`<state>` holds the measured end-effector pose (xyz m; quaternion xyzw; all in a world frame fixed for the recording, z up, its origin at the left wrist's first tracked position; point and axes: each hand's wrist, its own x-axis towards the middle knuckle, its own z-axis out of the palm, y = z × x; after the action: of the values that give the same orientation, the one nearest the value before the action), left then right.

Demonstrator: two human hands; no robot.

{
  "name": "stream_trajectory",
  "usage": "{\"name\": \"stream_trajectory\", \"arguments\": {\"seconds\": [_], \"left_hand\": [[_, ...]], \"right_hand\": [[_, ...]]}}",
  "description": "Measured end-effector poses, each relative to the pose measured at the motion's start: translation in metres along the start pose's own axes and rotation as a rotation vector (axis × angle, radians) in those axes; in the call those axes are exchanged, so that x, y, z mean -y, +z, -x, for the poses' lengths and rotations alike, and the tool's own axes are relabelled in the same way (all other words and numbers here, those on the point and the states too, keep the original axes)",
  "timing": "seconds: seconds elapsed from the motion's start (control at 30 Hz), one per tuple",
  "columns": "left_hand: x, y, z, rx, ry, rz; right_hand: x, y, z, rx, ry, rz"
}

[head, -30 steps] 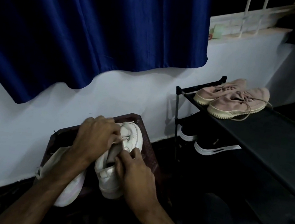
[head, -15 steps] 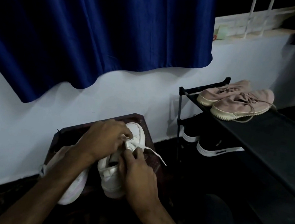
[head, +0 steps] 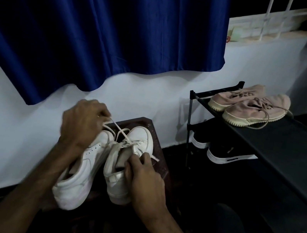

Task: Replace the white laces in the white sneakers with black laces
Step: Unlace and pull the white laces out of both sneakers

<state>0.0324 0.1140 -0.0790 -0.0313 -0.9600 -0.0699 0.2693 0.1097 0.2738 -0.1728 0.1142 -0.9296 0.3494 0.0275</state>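
Two white sneakers stand side by side on a dark wooden stool (head: 159,154). The right sneaker (head: 132,153) has its white lace (head: 120,132) partly pulled loose. My left hand (head: 82,122) is raised above the left sneaker (head: 80,171) and pinches the lace, which runs taut from the eyelets up to its fingers. My right hand (head: 143,182) grips the right sneaker at its tongue and side, holding it down. No black laces are in view.
A black shoe rack (head: 278,141) stands to the right, with pink sneakers (head: 251,106) on top and black shoes (head: 227,155) on the lower shelf. A blue curtain (head: 102,26) hangs over the white wall behind the stool.
My left hand has lifted up and to the left, drawing the white lace out of the right sneaker's eyelets. Both sneakers now show more fully. My right hand stays on the shoe.
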Motion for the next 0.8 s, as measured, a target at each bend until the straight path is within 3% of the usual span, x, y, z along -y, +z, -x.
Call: {"name": "stream_trajectory", "arguments": {"seconds": [0.1,0.23,0.37,0.63,0.8], "left_hand": [[0.013,0.003,-0.002,0.139,-0.051,-0.061],[-0.006,0.015,0.007,0.324,0.225,0.010],[-0.031,0.029,0.014,0.466,0.334,-0.106],[-0.035,0.026,0.011,0.344,0.293,-0.137],[-0.003,-0.003,-0.009,0.129,0.142,-0.194]], "right_hand": [[-0.002,0.002,0.001,-0.012,-0.006,0.009],[-0.001,0.004,-0.001,-0.005,-0.015,0.007],[-0.003,0.005,-0.001,-0.002,-0.007,0.023],[-0.004,0.005,-0.001,0.001,-0.010,0.047],[-0.003,0.005,-0.001,-0.010,-0.023,0.045]]}}
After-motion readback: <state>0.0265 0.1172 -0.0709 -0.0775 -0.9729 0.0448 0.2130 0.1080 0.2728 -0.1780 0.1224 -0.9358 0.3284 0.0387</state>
